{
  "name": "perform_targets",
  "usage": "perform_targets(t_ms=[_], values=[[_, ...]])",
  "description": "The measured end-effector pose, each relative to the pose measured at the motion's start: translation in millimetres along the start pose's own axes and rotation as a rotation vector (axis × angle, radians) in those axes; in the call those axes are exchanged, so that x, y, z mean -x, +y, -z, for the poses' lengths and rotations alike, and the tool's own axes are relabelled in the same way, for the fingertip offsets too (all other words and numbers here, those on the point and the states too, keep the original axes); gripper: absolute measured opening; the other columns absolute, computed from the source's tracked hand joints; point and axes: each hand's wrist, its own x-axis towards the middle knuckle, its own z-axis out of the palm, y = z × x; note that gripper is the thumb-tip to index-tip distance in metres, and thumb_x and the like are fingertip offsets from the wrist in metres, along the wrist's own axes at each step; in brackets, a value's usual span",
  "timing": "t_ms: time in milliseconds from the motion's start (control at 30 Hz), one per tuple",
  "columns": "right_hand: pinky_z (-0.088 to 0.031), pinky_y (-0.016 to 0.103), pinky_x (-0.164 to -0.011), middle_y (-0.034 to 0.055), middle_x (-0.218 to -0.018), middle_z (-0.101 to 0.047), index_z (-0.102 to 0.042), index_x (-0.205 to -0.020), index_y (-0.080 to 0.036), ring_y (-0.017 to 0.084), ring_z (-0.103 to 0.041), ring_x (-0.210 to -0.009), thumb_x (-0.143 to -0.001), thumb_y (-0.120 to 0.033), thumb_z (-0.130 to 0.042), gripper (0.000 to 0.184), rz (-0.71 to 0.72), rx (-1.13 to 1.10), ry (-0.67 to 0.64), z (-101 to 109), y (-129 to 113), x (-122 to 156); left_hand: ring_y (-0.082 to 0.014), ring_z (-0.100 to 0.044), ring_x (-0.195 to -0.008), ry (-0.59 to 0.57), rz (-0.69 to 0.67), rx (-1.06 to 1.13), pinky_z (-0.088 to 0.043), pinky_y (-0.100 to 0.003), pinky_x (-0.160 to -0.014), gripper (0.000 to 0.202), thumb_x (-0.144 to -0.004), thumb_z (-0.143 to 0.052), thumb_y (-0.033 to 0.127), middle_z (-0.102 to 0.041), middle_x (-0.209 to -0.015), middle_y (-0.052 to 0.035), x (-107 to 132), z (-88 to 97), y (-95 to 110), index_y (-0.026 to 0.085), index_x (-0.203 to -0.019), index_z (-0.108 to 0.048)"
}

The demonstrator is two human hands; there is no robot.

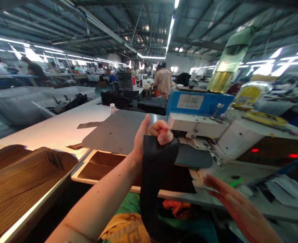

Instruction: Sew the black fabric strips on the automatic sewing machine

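Observation:
My left hand point(152, 133) is raised in front of me, closed on the top edge of a long black fabric strip point(154, 179) that hangs down toward my lap. My right hand point(227, 197) is lower right, fingers stretched out and flat, holding nothing, blurred by motion, just above the white machine table point(209, 197). A grey flat template plate point(118, 131) lies on the table behind the left hand, under the sewing machine head point(199, 125).
A stack of brown cut pieces point(19, 182) lies at lower left. Dark pieces point(100, 165) sit in a recess under the plate. A blue box point(196, 103) and a yellow oil bottle point(227, 64) top the machine. A person stands farther back among other worktables.

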Motion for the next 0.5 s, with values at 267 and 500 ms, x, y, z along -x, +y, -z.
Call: perform_targets(t_ms=[267,500], values=[[-0.049,0.027,-0.061,0.003,-0.068,-0.064,-0.066,-0.081,-0.015,0.018,-0.059,-0.069,-0.076,-0.049,-0.052,0.037,-0.129,-0.103,-0.143,-85.0,-70.9,-46.6,-0.0108,-0.051,-0.062,-0.118,0.326,-0.124,-0.041,-0.021,-0.061,0.05,-0.084,-0.034,0.051,-0.055,-0.068,-0.0043,10.5,12.8,-47.0,0.011,-0.089,-0.063],[-0.048,0.029,-0.065,0.0039,-0.07,-0.066,-0.067,-0.08,-0.016,0.021,-0.058,-0.074,-0.075,-0.045,-0.054,0.032,-0.099,-0.16,0.264,-90.6,-50.1,-42.6,-0.0145,-0.055,-0.066,0.178,0.415,-0.457,-0.043,-0.024,-0.062,0.04,-0.073,-0.058,0.046,-0.062,-0.076,-0.0041,49.8,47.6,-65.7,0.014,-0.096,-0.061]])
